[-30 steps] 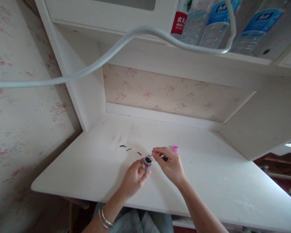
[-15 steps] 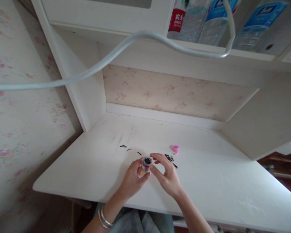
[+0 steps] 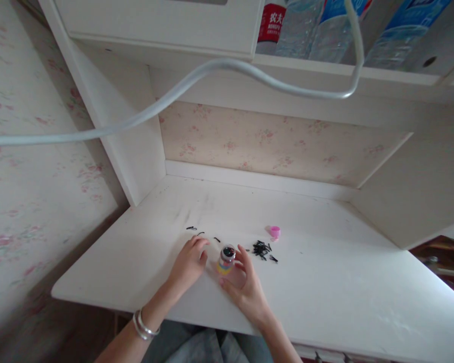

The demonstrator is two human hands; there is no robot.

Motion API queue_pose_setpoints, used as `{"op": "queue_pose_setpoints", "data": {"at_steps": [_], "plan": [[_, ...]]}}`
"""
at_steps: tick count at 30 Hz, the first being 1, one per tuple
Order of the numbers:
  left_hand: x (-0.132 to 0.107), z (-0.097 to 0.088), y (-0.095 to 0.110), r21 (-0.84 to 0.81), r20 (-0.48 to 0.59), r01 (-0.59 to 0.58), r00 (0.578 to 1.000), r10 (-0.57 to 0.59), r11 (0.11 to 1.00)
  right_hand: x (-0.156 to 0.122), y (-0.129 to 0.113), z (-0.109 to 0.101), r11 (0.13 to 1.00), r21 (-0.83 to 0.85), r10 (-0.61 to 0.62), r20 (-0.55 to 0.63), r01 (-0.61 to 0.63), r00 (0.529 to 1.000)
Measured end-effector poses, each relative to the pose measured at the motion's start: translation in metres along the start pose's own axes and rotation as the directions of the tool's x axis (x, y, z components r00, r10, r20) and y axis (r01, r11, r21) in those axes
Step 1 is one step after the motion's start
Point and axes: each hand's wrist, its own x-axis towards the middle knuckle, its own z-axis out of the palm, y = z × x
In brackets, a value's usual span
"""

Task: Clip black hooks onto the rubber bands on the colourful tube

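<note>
A small open jar (image 3: 226,258) with colourful bands and dark contents stands on the white desk (image 3: 325,282). My right hand (image 3: 244,285) is closed round it from the right and from below. My left hand (image 3: 189,262) lies just left of the jar, apart from it, fingers stretched flat toward the loose black pieces (image 3: 201,233) on the desk. It holds nothing. A little heap of black pieces (image 3: 263,248) lies right of the jar. A pink cap (image 3: 274,231) sits behind the heap.
A white cable (image 3: 212,65) hangs across the view above the desk. Water bottles (image 3: 310,25) stand on the shelf overhead. Cabinet walls close the desk in at left and right. Silver bangles (image 3: 144,325) sit on my left wrist.
My left hand has let go of the jar and moved left toward the loose black pieces. My right hand has taken hold of the jar; the black pieces it held now lie in a heap.
</note>
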Motion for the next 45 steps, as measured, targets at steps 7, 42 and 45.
{"op": "queue_pose_setpoints", "data": {"at_steps": [7,42,45], "plan": [[0.046,0.019,0.002,0.179,0.132,-0.105,0.988,0.082,0.978,-0.003,0.006,0.005,0.988,-0.15,0.025,0.004,-0.024,1.0],[0.001,-0.052,0.087,0.25,0.178,-0.285,0.953,0.246,0.925,0.005,-0.009,0.007,0.968,-0.247,-0.053,-0.007,0.049,0.999],[-0.001,-0.046,0.083,0.3,0.176,-0.302,0.95,0.259,0.905,0.004,-0.009,0.007,0.965,-0.257,-0.056,-0.009,0.052,0.998]]}}
